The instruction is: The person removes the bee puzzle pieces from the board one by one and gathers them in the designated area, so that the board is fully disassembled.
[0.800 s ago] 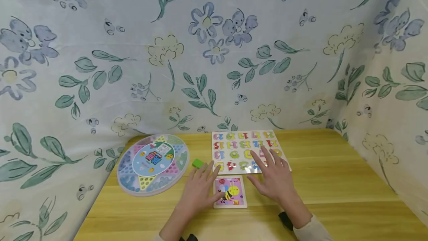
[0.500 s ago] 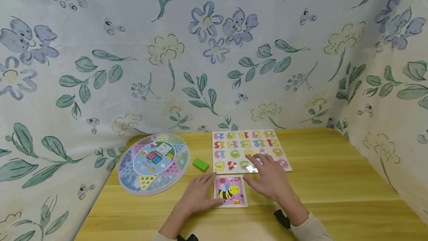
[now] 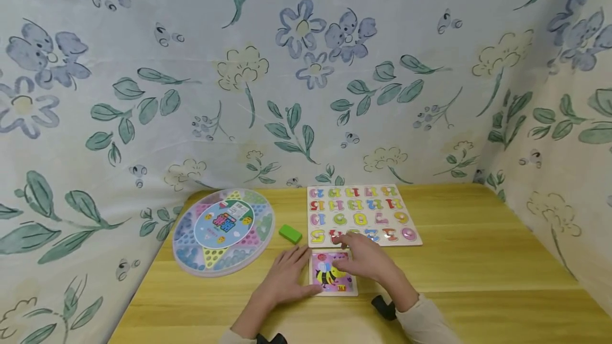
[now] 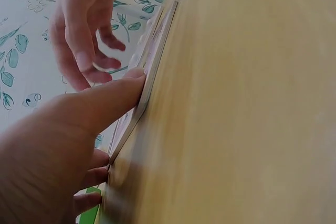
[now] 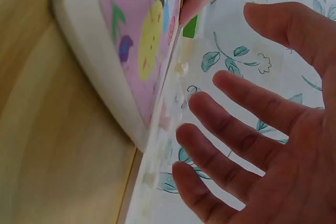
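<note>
A small square bee puzzle (image 3: 330, 279) with a pale wooden frame lies flat on the table. Along its left side rests my left hand (image 3: 285, 278), fingers stretched forward; in the left wrist view the thumb (image 4: 126, 88) lies on the frame's edge. My right hand (image 3: 368, 260) hovers over the puzzle's upper right part, holding nothing. Its fingers (image 5: 231, 124) are spread and slightly bent in the right wrist view, apart from the puzzle (image 5: 149, 40). Directly behind the puzzle lies a number puzzle board (image 3: 345, 211) with colourful digits, partly covered by the right fingers.
A green block (image 3: 290, 233) lies just beyond the left fingertips. Farther left is a round Chinese checkers board (image 3: 263, 227) with a blue label. Flowered cloth (image 3: 201, 110) hangs behind and beside the wooden table (image 3: 478, 264).
My right hand has moved left and nearer, from over the number board to above the bee puzzle. My left hand has drawn back from the green block and settled along the puzzle's left side.
</note>
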`<state>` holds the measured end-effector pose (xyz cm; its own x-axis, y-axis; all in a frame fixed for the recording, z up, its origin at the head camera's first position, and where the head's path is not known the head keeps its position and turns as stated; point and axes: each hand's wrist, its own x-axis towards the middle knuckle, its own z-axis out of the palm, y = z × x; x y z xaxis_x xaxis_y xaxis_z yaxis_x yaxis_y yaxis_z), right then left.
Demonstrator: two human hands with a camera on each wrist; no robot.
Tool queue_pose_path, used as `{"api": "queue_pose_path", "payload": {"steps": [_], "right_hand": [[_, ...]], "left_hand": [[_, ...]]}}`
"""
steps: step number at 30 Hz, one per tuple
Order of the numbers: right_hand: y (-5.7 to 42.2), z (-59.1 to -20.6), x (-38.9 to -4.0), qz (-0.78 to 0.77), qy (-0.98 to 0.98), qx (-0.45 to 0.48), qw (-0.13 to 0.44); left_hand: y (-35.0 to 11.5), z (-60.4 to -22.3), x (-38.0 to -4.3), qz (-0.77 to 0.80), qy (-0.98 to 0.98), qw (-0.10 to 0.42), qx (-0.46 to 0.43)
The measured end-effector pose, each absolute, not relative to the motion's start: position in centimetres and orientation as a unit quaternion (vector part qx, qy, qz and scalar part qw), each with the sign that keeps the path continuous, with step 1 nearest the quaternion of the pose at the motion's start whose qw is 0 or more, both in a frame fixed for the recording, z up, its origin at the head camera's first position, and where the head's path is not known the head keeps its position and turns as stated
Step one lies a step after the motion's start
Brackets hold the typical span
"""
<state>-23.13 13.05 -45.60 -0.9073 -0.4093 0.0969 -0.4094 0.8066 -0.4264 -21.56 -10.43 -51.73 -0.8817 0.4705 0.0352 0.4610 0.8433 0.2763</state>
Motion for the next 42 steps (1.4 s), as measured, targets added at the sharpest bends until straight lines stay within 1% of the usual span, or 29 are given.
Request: {"api": "queue_pose_path", "payload": {"steps": [3,7,15,23,35,42], "right_hand": [[12.2,-46.6,-24.1,0.253,-0.937,0.237,-0.035],[11.2,-47.3,-24.8,0.262,-0.929,0.257,-0.047],[10.2,-48.2,-25.8,0.258,-0.926,0.271,-0.052],[10.3,-48.6,-25.8,0.255,-0.931,0.255,-0.049],[9.8,-48.2,-26.4,0.307,-0.919,0.230,-0.094],[9.8,-48.2,-26.4,0.310,-0.918,0.234,-0.086]], "left_hand": [[-10.3,-51.7,-21.5,0.135,0.961,0.016,0.242],[-10.3,-51.6,-21.5,0.130,0.961,0.015,0.242],[-10.3,-51.8,-21.5,0.134,0.962,0.013,0.239],[-10.1,-52.1,-21.4,0.139,0.961,0.014,0.241],[-10.3,-51.8,-21.7,0.136,0.962,0.007,0.238],[-10.1,-51.8,-21.5,0.153,0.959,0.016,0.237]]}}
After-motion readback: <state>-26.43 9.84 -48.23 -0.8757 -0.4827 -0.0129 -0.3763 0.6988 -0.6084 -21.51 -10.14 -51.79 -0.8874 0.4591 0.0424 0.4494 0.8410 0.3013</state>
